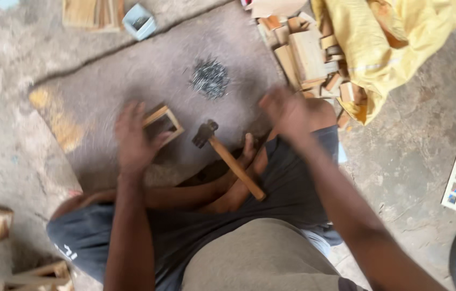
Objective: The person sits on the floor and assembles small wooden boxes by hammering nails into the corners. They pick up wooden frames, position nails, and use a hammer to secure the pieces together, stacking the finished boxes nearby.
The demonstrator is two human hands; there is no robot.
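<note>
A small wooden frame [161, 125] is steadied on the floor [131, 75] by the left hand [133, 141]; the blurred right hand [287, 110], seemingly empty, hovers near wood blocks [309, 54]. A hammer [230, 159] lies within reach between the legs, and nails [209, 78] are piled just beyond.

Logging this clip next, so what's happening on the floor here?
A person sits on the concrete floor. The left hand rests on a small open wooden box frame; the right hand hovers empty near a heap of pale wood offcuts. A wooden-handled hammer lies across the legs, with a pile of dark nails ahead.
</note>
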